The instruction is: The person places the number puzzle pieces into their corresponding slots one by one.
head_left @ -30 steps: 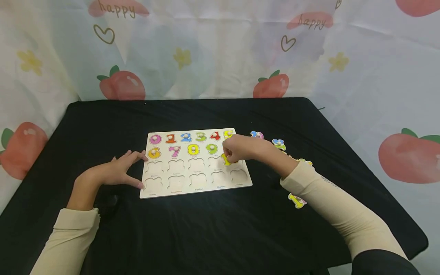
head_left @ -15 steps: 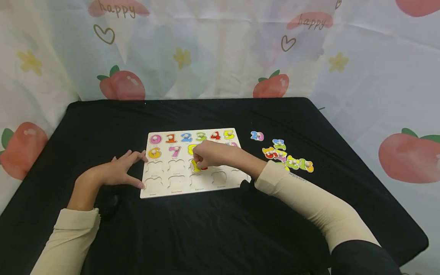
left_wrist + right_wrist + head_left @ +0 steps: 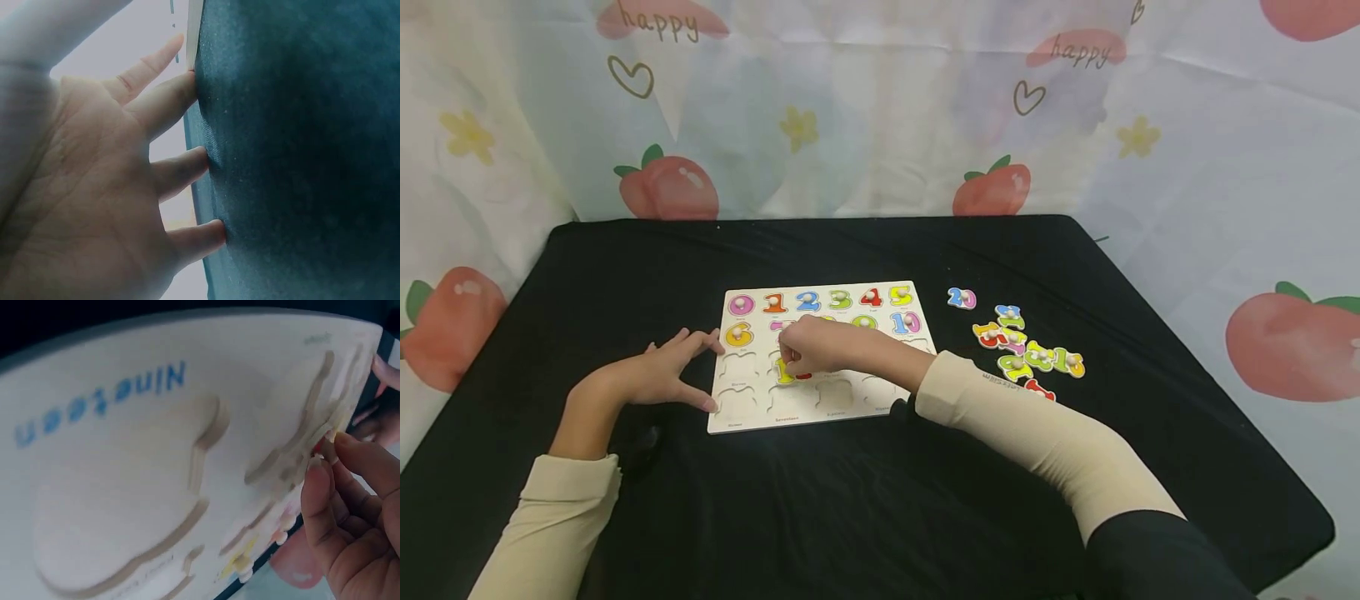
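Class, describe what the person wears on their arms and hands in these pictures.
Both arms wear long cream sleeves: left sleeve, right sleeve, the right with small dark lettering near its cuff and black cloth over the upper arm. The left hand and right hand are bare.

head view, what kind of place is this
Probably a makeshift tabletop play or recording corner, not a plain room: a black-covered table, a printed fabric backdrop with strawberries and "happy", and a wooden number puzzle board.
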Demonstrator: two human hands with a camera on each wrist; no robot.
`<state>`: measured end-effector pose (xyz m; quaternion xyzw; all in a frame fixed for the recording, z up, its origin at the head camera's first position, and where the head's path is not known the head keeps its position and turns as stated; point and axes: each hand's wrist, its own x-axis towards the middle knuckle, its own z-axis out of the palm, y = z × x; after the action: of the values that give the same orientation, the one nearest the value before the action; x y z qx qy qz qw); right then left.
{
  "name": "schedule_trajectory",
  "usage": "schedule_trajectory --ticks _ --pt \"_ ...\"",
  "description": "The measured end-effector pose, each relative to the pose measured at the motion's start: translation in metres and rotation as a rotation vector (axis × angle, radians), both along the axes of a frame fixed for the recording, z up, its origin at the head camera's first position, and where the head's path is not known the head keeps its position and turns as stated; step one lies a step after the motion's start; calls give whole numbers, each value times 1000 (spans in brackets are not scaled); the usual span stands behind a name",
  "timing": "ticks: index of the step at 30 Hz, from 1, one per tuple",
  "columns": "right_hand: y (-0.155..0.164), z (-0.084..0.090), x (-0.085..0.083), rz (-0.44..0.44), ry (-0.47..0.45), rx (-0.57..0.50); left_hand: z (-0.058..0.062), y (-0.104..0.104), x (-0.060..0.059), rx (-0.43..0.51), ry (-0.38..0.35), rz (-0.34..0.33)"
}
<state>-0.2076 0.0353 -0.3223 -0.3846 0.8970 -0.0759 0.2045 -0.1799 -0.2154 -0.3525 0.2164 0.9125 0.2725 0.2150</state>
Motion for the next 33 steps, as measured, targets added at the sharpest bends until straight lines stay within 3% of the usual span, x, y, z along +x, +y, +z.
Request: schedule_trajectory --ticks 4,15,24,33 --pt "-5 0 2 33 19 22 0 1 0 -4 1 2" --pt "-17 -4 0 4 35 -34 1 2 -2 -19 -15 0" --pt "-45 -10 -5 -16 -22 -69 2 1 -1 -8 -17 1" --pt "-60 -12 -5 -15 -18 -71 0 0 -2 -10 -17 6"
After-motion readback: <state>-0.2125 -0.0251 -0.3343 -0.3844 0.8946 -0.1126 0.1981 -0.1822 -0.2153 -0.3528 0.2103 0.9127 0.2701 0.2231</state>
